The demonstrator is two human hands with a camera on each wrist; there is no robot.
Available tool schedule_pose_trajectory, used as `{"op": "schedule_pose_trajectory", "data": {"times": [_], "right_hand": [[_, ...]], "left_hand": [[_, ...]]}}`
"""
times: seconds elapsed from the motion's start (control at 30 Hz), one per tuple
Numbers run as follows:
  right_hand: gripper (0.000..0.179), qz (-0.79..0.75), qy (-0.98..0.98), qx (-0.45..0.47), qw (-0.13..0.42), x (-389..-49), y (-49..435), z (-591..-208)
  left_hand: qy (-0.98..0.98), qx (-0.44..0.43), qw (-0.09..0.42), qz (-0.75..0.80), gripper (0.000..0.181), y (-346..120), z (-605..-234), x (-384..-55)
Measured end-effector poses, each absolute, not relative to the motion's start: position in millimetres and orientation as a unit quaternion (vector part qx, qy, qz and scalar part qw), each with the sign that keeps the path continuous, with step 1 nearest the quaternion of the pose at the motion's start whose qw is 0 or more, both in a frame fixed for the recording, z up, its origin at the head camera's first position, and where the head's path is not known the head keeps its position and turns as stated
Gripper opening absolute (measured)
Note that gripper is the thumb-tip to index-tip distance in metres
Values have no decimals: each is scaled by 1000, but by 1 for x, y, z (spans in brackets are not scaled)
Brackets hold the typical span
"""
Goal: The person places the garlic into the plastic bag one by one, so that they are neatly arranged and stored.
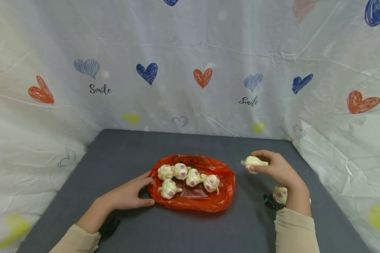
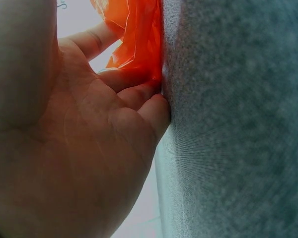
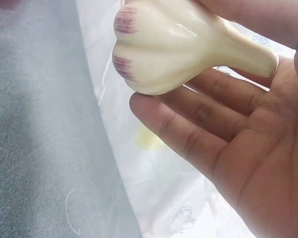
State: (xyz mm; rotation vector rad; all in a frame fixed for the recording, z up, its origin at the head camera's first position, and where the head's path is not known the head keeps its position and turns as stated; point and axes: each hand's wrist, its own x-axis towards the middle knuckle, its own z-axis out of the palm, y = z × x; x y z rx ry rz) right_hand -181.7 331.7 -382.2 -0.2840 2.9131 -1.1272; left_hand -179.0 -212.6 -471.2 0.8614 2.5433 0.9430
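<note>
Head view: right hand (image 1: 278, 169) pinches garlic bulb (image 1: 254, 161) between thumb and fingers above bench (image 1: 190, 232), stem palmward, probably for secure purchase. Left hand (image 1: 128, 194): fingers spread, touching red plastic bag (image 1: 197, 206), likely steadying it; five more bulbs (image 1: 169, 189) inside, just beyond those fingers.

A grey table (image 1: 209, 232) against a white sheet (image 1: 177, 42) of hearts.
We see the sheet rise behind the table and along both its sides, creased in long lines, with blue hearts (image 1: 147, 74), red hearts (image 1: 207, 78), yellow hearts (image 1: 133, 118) and thin outlined hearts scattered over it, and the word "Smile" (image 1: 100, 89) printed twice in black script; we find the tabletop plain from the head and finely speckled from the left wrist, its far edge close to the sheet, while the light falls soft, leaving pale sheens on the folds.
</note>
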Motion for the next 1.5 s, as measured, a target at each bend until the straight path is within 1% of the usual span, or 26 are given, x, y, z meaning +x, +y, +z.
{"op": "schedule_pose_trajectory", "data": {"times": [0.23, 0.47, 0.93, 1.5], "right_hand": [[65, -361, 928, -93, 4, -182, 324, -376], [61, -363, 926, -100, 4, -182, 318, -375], [61, -365, 923, -124, 10, -181, 302, -370], [55, -366, 917, -157, 14, -187, 286, -373]], "left_hand": [[884, 302, 145, 326, 38, -213, -472, -179], [884, 303, 144, 325, 39, -213, -473, -180], [884, 303, 145, 326, 38, -213, -473, -180], [884, 299, 148, 328, 37, -212, -469, -177]]}}
